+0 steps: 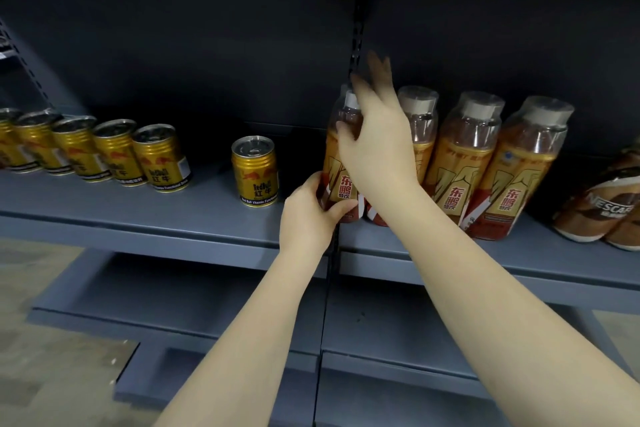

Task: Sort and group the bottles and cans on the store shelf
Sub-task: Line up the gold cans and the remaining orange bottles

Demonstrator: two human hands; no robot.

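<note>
The orange bottle (341,163) stands leftmost in its row on the shelf (138,215); left hand (308,215) grips its base, right hand (377,146) spreads loose at its shoulder; likely heavy, slick plastic, best held low.

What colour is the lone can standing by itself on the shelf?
Gold, with a red bull design and a silver top: the lone can, clearest in the head view.

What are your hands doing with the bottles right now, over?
Left hand grips leftmost orange bottle low. Right hand open over its top. Lone gold can stands apart on its left.
</note>
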